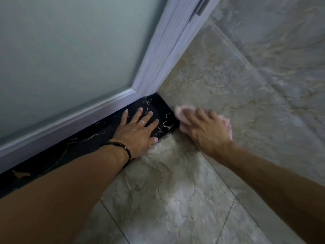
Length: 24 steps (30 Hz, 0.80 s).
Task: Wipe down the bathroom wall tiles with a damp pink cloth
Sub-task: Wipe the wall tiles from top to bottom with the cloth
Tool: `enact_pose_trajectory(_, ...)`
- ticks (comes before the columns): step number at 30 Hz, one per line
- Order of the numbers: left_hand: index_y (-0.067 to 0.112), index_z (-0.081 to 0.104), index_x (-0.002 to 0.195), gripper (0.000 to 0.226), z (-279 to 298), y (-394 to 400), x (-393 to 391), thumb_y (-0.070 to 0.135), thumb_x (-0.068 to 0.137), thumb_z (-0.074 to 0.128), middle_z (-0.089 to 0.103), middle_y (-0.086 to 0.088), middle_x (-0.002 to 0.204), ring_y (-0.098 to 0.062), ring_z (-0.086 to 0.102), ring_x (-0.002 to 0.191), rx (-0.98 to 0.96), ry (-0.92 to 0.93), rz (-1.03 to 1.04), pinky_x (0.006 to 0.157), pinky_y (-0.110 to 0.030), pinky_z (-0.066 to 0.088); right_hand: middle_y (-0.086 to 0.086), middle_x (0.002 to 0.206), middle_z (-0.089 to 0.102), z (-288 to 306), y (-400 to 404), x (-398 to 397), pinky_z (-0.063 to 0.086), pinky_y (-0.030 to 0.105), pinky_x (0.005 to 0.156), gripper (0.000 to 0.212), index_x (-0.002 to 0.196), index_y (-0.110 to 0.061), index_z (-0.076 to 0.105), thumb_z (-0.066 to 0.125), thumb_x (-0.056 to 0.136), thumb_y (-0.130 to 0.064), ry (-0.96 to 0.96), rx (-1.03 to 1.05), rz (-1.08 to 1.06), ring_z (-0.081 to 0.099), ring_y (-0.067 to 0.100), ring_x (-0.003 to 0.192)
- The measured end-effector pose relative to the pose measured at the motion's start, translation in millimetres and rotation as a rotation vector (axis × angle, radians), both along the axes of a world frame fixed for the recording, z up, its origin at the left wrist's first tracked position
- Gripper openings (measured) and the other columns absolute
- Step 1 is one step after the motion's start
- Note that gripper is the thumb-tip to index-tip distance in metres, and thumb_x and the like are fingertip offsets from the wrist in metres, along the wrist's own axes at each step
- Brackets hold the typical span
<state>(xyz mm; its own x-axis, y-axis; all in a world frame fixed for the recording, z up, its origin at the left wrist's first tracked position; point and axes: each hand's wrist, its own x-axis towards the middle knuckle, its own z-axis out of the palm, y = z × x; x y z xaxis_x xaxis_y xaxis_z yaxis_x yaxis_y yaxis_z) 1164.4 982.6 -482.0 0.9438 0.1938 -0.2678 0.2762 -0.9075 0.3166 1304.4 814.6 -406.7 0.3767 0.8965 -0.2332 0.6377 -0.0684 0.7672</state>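
My right hand presses a pink cloth flat against the beige marbled wall tile, low down near the corner. Its fingers lie spread over the cloth, which shows at the fingertips and past the little-finger side. The hand is motion-blurred. My left hand rests flat, fingers spread, on the black marble threshold beside the corner. It wears a ring and a dark bead bracelet.
A frosted glass door in a pale metal frame stands on the left above the threshold. Grey marbled floor tiles fill the lower part. A hinge sits at the top of the frame.
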Motion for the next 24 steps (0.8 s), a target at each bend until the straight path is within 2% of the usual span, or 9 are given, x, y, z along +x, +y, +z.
enact_pose_trajectory(4,0.033,0.000,0.154,0.061,0.7,0.2,-0.9,0.054,0.101,0.022,-0.013,0.003,0.162,-0.023,-0.020,0.147,0.002,0.001,0.005,0.115,-0.054,-0.013,0.001,0.141,0.033,-19.0,47.9,3.4,0.038,0.041,0.087,0.047,0.138,-0.030,0.051,0.056,0.094,-0.043,-0.043,0.097,0.032,0.021,0.029,0.113)
enact_pose_trajectory(11,0.034,-0.001,0.153,0.061,7.3,-2.0,1.6,0.054,0.101,0.023,-0.012,0.004,0.162,-0.023,-0.016,0.148,0.060,0.043,-0.011,0.117,-0.054,-0.006,0.005,0.151,0.026,-12.3,-18.9,-17.0,0.033,0.044,0.093,0.042,0.137,-0.025,0.048,0.034,0.098,-0.032,0.218,0.037,-0.077,0.030,0.030,0.129)
enact_pose_trajectory(15,0.030,0.007,0.154,0.066,16.6,-4.3,9.0,0.052,0.099,0.035,-0.003,0.000,0.163,-0.025,-0.010,0.149,0.067,0.080,-0.002,0.118,-0.054,0.000,0.010,0.137,0.056,8.4,-64.0,-25.5,0.040,0.039,0.074,0.041,0.118,-0.022,0.072,0.065,0.078,-0.020,0.370,0.453,-0.115,0.052,0.034,0.104)
enact_pose_trajectory(17,0.022,0.019,0.153,0.068,26.6,-9.1,11.1,0.052,0.096,0.042,0.012,-0.006,0.162,-0.027,0.002,0.149,0.070,0.022,0.003,0.118,-0.052,0.007,0.013,0.137,0.058,9.9,-75.6,-32.9,0.042,0.041,0.074,0.046,0.113,-0.019,0.074,0.076,0.067,-0.012,0.482,0.639,-0.141,0.055,0.037,0.102)
enact_pose_trajectory(19,0.016,0.054,0.127,0.049,43.4,-19.3,8.7,0.052,0.096,0.042,0.052,-0.010,0.136,-0.029,0.040,0.133,-0.124,-0.219,0.092,0.108,-0.045,0.034,0.015,0.138,0.057,15.0,-76.6,-50.8,0.044,0.045,0.078,0.048,0.113,-0.018,0.074,0.078,0.066,-0.010,0.627,0.827,-0.180,0.055,0.039,0.106)
enact_pose_trajectory(20,0.015,0.060,0.099,0.044,58.9,-28.9,6.6,0.053,0.097,0.039,0.063,-0.005,0.107,-0.023,0.057,0.109,-0.337,-0.316,0.189,0.091,-0.038,0.044,0.016,0.138,0.057,19.5,-77.4,-61.5,0.045,0.047,0.079,0.047,0.113,-0.017,0.074,0.079,0.067,-0.011,0.685,0.905,-0.198,0.055,0.041,0.108)
enact_pose_trajectory(21,0.017,0.055,0.081,0.045,79.5,-41.1,4.2,0.055,0.098,0.037,0.060,0.003,0.086,-0.015,0.060,0.087,-0.589,-0.338,0.310,0.076,-0.031,0.045,0.017,0.138,0.056,23.7,-79.2,-71.7,0.046,0.048,0.081,0.047,0.112,-0.016,0.074,0.082,0.067,-0.012,0.732,0.946,-0.205,0.054,0.042,0.108)
enact_pose_trajectory(22,0.019,0.055,0.077,0.045,99.2,-52.4,1.4,0.056,0.097,0.039,0.061,0.006,0.080,-0.011,0.061,0.077,-0.833,-0.280,0.426,0.071,-0.027,0.047,0.019,0.138,0.055,29.0,-81.1,-82.4,0.047,0.049,0.081,0.047,0.112,-0.016,0.075,0.083,0.066,-0.011,0.776,0.958,-0.211,0.054,0.043,0.109)
enact_pose_trajectory(24,0.016,0.069,0.087,0.042,130.9,-71.2,-7.0,0.052,0.094,0.050,0.073,0.000,0.087,-0.013,0.070,0.079,-1.158,-0.076,0.552,0.073,-0.028,0.057,0.020,0.138,0.054,43.3,-84.4,-102.3,0.048,0.050,0.082,0.049,0.112,-0.017,0.076,0.085,0.064,-0.010,0.850,0.964,-0.226,0.053,0.043,0.110)
